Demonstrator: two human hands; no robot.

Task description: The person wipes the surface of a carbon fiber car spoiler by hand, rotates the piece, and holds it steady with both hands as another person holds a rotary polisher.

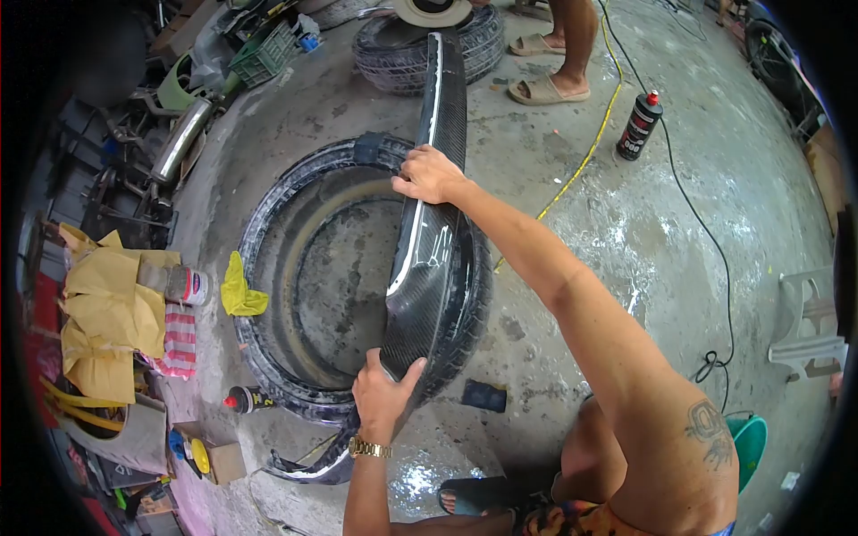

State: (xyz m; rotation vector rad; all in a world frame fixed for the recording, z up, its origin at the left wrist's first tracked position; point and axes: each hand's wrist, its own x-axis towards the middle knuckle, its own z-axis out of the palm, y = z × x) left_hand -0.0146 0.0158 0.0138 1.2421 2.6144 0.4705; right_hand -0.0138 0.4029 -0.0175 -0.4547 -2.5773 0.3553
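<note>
A long, glossy carbon-fibre panel (pixel 451 107) with a white strip along one edge lies across a tyre (pixel 259 192) on the floor. My left hand (pixel 382 393), with a gold watch at the wrist, is closed around the panel's near part, thumb on top. Farther up, my right hand (pixel 431 176) grips the panel across its width, fingers curled over the white-striped edge. A yellow cloth (pixel 239 290) hangs on the tyre's left side, and a dark pad (pixel 366 147) rests on its far rim. The panel hides the tyre's right part.
Another tyre (pixel 384 58) stands beyond, near a person's sandalled feet (pixel 554 87). A black bottle (pixel 640 125) and a yellow hose (pixel 581 165) are to the right. A second bottle (pixel 246 399) lies left, by brown paper (pixel 112 313). A dark patch (pixel 484 396) lies nearby.
</note>
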